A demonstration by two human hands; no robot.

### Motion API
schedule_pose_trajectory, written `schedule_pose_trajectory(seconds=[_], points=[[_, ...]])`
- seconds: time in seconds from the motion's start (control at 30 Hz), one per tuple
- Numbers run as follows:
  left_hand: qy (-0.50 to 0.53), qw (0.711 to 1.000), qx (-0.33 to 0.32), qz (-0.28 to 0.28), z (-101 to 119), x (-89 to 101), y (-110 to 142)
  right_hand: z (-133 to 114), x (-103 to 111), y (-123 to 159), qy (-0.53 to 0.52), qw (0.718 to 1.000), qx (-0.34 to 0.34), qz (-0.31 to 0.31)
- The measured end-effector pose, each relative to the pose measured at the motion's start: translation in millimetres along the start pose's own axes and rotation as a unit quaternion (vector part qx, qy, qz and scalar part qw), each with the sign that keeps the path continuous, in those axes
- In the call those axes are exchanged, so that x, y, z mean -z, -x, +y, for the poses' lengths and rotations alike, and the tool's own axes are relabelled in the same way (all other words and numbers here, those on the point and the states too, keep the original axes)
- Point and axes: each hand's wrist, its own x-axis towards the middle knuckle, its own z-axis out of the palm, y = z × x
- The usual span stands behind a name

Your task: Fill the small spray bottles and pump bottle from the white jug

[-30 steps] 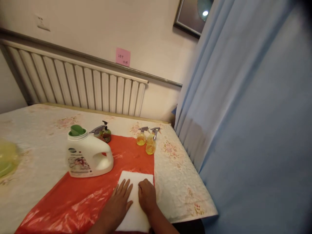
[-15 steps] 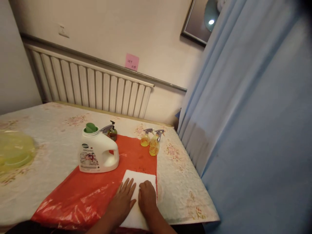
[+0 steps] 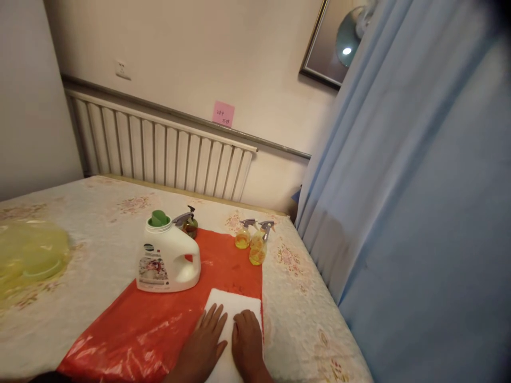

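My left hand (image 3: pixel 205 340) lies flat on a white folded cloth (image 3: pixel 229 304), its fingers stretched out. Beside it, my right hand (image 3: pixel 247 336) rests on the same cloth with its fingers curled in; anything inside them is hidden. Under the cloth is a shiny red plastic sheet (image 3: pixel 131 330). A large white detergent jug (image 3: pixel 170 266) stands on the sheet, ahead and to the left of my hands, with a green piece in its neck. Farther ahead, near the sheet's right edge, small spray bottles (image 3: pixel 256 256) with yellow liquid and grey trigger heads stand together.
Behind the jug stands a dark green pump bottle (image 3: pixel 191 229). A yellow translucent plastic bag (image 3: pixel 35 247) lies at the left on the flowered cover (image 3: pixel 99 234). A blue curtain (image 3: pixel 391 213) hangs along the right side. A radiator (image 3: pixel 159 146) lines the wall.
The whole scene sits slightly lower and farther right as the view shifts. Both hands stay on the white cloth in nearly the same pose.
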Motion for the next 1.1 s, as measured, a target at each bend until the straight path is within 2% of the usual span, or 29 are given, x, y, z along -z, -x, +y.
schedule_pose_trajectory(seconds=[0.27, 0.63, 0.83, 0.97, 1.1], points=[[0.006, 1.000, -0.008, 0.023, -7.4, -2.1, 11.3, -0.4, -0.4, 0.6, -0.011, 1.000, -0.004, 0.005], [0.044, 0.999, -0.013, 0.022, -16.8, -7.2, 20.3, 0.3, -3.6, 2.1, -0.010, 1.000, -0.012, 0.002], [0.052, 0.997, -0.023, 0.046, -25.4, -14.7, 21.9, 4.5, -9.7, 4.6, -0.003, 0.998, 0.013, 0.054], [0.074, 0.995, -0.037, 0.062, -32.6, 1.0, 12.3, 12.8, -18.0, 6.4, -0.003, 0.998, 0.029, 0.054], [0.116, 0.992, -0.018, 0.050, -43.0, 23.5, 5.1, 21.2, -28.4, 6.8, -0.010, 0.997, 0.044, 0.064]])
